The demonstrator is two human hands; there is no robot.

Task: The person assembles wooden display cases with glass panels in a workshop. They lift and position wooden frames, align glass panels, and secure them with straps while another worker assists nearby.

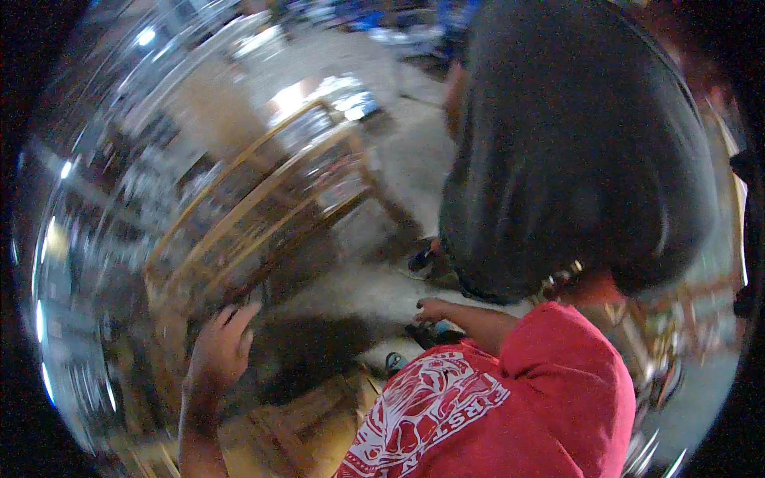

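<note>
My left hand (221,350) reaches up from the lower left with its fingers apart, and I see nothing held in it. It is nearest to the low end of a wooden frame (239,219) with long yellowish rails. Blur hides whether the fingers touch that frame. My right hand is out of view. Close on the right stands another person in a red T-shirt (550,390) with a white print and a dark head covering (582,151). That person's bare arm stretches left, ending in a hand (434,311) over the floor.
The other person fills much of the right side. Light brown wooden boards (311,426) lie at the bottom. A dark shoe (422,259) shows on the grey concrete floor (410,151). Shiny, blurred items (347,95) and a large brown panel (211,103) stand beyond the wooden frame.
</note>
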